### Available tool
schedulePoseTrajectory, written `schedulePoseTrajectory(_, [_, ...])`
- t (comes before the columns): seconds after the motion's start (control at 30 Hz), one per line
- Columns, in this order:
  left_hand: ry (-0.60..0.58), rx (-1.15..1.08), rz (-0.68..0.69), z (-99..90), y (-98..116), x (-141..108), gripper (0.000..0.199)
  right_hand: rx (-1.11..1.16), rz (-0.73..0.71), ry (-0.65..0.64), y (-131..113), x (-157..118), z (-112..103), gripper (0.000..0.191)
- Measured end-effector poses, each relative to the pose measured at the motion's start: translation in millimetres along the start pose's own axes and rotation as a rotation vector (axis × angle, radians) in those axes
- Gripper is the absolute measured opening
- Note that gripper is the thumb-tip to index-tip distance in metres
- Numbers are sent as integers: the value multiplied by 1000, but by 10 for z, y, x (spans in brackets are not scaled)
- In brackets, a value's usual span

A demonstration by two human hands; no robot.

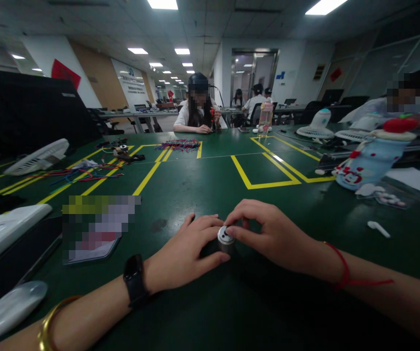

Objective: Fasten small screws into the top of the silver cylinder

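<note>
Our left hand (186, 251) curls around the small silver metal cylinder (226, 240), thumb on the near side and forefinger on the far side, while our right hand (270, 234) brings thumb and forefinger close together at its top face, and whether they pinch anything there we cannot tell. That cylinder stands upright on the green surface (191, 183), right between our two hands, just this side of the yellow tape outlines (274, 185)! Off to our right lie a white earbud (378, 228) and a blue bottle (372, 163), and across from us sits a person in a dark cap (198, 83).
</note>
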State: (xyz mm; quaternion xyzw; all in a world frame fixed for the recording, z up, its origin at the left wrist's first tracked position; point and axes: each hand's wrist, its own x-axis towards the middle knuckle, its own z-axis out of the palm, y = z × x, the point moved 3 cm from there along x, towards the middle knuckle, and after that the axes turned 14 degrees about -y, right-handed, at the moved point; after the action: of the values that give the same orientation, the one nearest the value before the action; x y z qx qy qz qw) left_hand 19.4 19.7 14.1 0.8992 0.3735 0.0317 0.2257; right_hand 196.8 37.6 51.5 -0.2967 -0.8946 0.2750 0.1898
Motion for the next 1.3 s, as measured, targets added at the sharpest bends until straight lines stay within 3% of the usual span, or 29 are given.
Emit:
schedulePoseTrajectory(0.17, [8,5,4,2,5,4,36,-44,-50,-36,-45,-9,7,13])
schedulePoseTrajectory(0.3, [0,9,0,8,-7,-7,37,55,-67,-62,5,-65,-57,19])
schedulePoseTrajectory(0.53, [-6,2,-21,31,-66,-17,43,527,310,266,766,-255,-181,28])
schedulePoseTrajectory(0.67, [-8,2,-25,48,-90,-23,47,661,368,330,929,-256,-139,42])
schedulePoseTrajectory(0.83, [-23,6,-27,50,-98,-24,45,459,319,213,809,-229,-103,46])
schedulePoseTrajectory(1.0, [-23,24,-23,43,-78,-3,36,281,185,90,484,-128,-23,25])
schedulePoseTrajectory(1.17, [-12,35,-20,44,-61,20,39,127,-25,72,64,-2,42,14])
schedulePoseTrajectory(1.3, [-20,35,-17,43,-54,23,35,193,8,142,100,-18,3,11])
